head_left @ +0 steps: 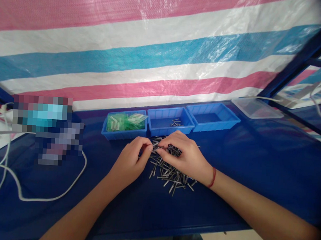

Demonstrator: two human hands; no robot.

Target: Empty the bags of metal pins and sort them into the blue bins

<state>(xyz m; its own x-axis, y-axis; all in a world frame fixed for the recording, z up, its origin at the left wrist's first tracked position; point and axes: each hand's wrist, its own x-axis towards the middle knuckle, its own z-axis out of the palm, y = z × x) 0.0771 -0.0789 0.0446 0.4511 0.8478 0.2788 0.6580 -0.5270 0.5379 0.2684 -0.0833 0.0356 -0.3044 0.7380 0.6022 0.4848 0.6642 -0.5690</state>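
Observation:
A loose pile of thin metal pieces that look like blind rivets [170,171] lies on the blue tabletop between and below my hands. My left hand [132,156] is at the pile's left edge, thumb and forefinger pinched together; what sits between them is too small to make out. Over the top of the pile, my right hand [184,152] curves with its thumb and forefinger slightly apart, their tips close to my left fingertips. Some rivets are hidden under the right hand. A red cord circles the right wrist.
Behind the pile stand a blue bin [124,134] with green plastic packets, a middle bin [170,129] with several rivets, and a right bin [216,127]. A translucent lid [256,108] lies farther right. White cables [49,199] and blurred-out items are at left; a striped sheet hangs behind.

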